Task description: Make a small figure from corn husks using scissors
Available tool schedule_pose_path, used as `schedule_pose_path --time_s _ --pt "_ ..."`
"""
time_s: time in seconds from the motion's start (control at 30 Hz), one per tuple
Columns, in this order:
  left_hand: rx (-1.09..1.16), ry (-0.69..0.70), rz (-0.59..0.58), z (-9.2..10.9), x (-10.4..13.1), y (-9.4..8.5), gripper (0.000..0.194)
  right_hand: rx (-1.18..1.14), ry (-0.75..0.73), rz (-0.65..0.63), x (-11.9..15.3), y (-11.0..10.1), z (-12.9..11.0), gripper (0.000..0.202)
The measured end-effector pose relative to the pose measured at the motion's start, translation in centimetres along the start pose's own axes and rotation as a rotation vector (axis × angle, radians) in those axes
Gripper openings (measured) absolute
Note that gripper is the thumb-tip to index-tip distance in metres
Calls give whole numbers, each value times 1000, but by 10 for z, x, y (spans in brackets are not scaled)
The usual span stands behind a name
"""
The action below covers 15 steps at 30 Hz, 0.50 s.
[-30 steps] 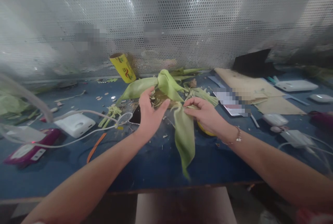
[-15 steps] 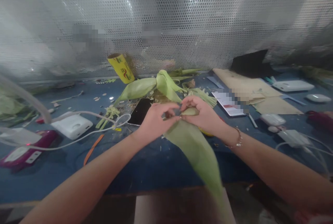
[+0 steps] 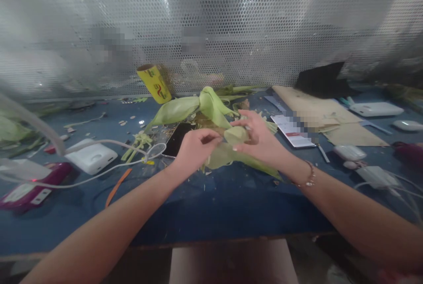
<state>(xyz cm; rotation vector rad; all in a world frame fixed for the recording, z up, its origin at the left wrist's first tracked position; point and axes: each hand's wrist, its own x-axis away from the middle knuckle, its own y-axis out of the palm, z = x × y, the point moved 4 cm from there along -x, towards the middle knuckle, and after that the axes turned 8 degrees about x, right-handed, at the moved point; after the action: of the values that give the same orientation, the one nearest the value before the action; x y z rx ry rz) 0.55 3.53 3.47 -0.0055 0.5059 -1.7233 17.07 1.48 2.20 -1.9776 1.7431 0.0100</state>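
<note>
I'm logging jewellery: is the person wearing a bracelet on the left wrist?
No. The bracelet circles the right wrist, while the left wrist shows bare.

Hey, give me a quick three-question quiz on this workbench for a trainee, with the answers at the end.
1. On which side, left or right, does the person wear the bracelet?
2. True or false: the black phone lies nearer the left hand than the right hand.
3. What is the right hand holding? A: a cable. B: a green leaf. C: a yellow tube.
Key: 1. Right. 2. True. 3. B.
</note>
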Motion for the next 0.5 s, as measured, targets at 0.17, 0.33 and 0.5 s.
schedule_pose_path --time_s 0.17,0.33,0.5 --pt "92 -44 29 -1 1 -2 19 121 85 -49 0 7 7 62" --pt "441 33 172 -8 -2 -12 38 115 44 74 -7 -2 11 25" --pt "599 -98 257 -20 -5 -7 42 -81 31 171 -7 -7 12 42"
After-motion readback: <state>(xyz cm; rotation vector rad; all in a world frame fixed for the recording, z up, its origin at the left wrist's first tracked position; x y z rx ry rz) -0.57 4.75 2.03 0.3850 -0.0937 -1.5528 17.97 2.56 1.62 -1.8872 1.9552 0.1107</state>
